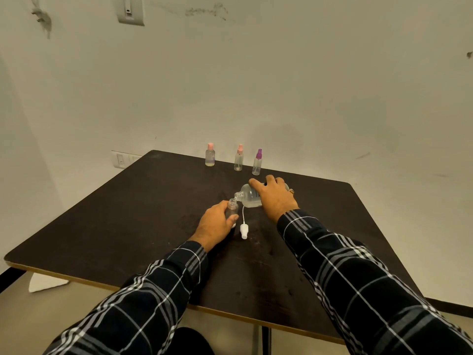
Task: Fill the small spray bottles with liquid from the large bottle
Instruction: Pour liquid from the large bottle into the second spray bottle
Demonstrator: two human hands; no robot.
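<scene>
At centre frame, the right hand (276, 199) grips the tilted large bottle (248, 195), its dark label unreadable, mouth at the small spray bottle (232, 208) clasped by the left hand (216, 222).

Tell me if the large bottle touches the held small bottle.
Cannot tell. Head view: mouth of large bottle overlaps rim of small bottle; any gap is too small to see.
</scene>
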